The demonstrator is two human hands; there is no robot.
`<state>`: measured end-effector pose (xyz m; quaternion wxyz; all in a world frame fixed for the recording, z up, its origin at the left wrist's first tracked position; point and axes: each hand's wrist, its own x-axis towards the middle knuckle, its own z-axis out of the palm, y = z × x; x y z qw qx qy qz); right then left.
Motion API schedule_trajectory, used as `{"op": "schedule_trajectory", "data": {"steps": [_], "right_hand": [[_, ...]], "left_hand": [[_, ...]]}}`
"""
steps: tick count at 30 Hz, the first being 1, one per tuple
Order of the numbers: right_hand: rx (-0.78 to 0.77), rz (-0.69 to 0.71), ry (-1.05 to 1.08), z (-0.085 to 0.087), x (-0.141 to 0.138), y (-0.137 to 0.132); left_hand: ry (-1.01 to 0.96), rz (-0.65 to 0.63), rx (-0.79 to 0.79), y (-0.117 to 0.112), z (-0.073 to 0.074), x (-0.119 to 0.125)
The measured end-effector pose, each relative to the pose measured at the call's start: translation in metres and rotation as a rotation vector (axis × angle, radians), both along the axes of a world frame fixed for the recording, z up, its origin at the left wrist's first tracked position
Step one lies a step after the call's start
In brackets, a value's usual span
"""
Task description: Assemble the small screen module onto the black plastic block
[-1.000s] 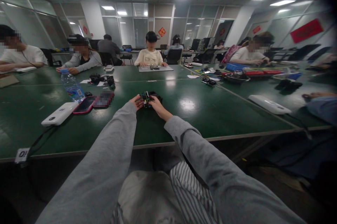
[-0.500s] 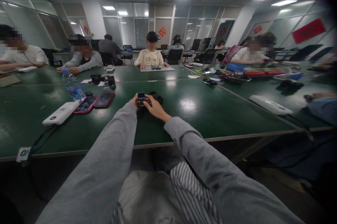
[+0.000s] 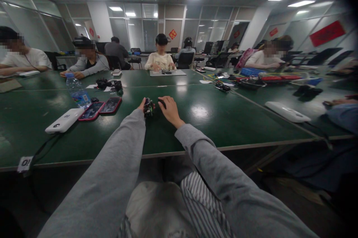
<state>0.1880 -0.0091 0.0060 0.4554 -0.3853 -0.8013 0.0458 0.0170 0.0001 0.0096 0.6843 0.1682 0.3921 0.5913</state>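
Observation:
In the head view, my left hand point(image 3: 142, 105) is closed around a small electronic device point(image 3: 149, 109) with a little screen and a green circuit board showing at its near side. It is held just over the green table point(image 3: 201, 133). My right hand point(image 3: 171, 111) is a short gap to the right, apart from the device. Between its thumb and fingers shows the end of a dark piece point(image 3: 161, 102); most of it is covered by the hand, so its kind cannot be made out.
Left of my hands lie two red-edged phones point(image 3: 110, 105), a white power bank point(image 3: 65, 120) and a water bottle point(image 3: 78, 91). Another white power bank point(image 3: 287, 111) is at the right. Cables and a blue tray point(image 3: 253, 71) lie farther back. Several people sit around the table.
My right hand has drawn away from the device to the right. The device has turned in my left hand, showing its green board. The black object behind my right hand is mostly out of sight.

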Motion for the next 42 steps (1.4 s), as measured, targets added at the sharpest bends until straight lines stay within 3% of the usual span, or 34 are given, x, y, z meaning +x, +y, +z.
{"op": "schedule_trajectory", "data": {"steps": [2, 4, 7, 13, 19, 22, 25, 28, 36, 42], "right_hand": [[-0.037, -0.125, 0.016, -0.008, 0.007, 0.011], [-0.12, -0.159, -0.007, -0.018, 0.011, 0.021], [-0.259, -0.074, 0.044, -0.026, 0.01, 0.033], [-0.738, 0.132, 0.61, -0.017, 0.003, 0.038], [-0.87, 0.261, 0.658, -0.017, 0.004, 0.033], [-0.793, 0.291, 0.52, -0.022, 0.001, 0.033], [-0.558, 0.288, 0.297, -0.025, 0.0, 0.034], [-0.368, 0.197, 0.115, -0.025, 0.003, 0.034], [-0.227, -0.071, -0.172, -0.018, 0.014, 0.021], [-0.146, -0.191, -0.177, -0.023, 0.032, 0.034]], "left_hand": [[-0.028, 0.049, -0.004, 0.002, 0.0, -0.004], [-0.07, 0.081, 0.008, 0.003, -0.001, -0.008], [-0.12, 0.078, 0.016, 0.004, -0.004, -0.013], [-0.183, 0.047, 0.03, 0.0, -0.002, -0.013], [-0.153, 0.071, -0.017, 0.005, -0.003, -0.015], [-0.134, 0.067, -0.023, 0.011, -0.007, -0.017], [-0.128, 0.066, -0.024, 0.015, -0.01, -0.018], [-0.136, 0.085, -0.018, 0.016, -0.01, -0.018], [-0.139, 0.052, -0.021, 0.01, -0.009, -0.018], [-0.137, 0.054, -0.002, 0.005, -0.007, -0.017]]}}
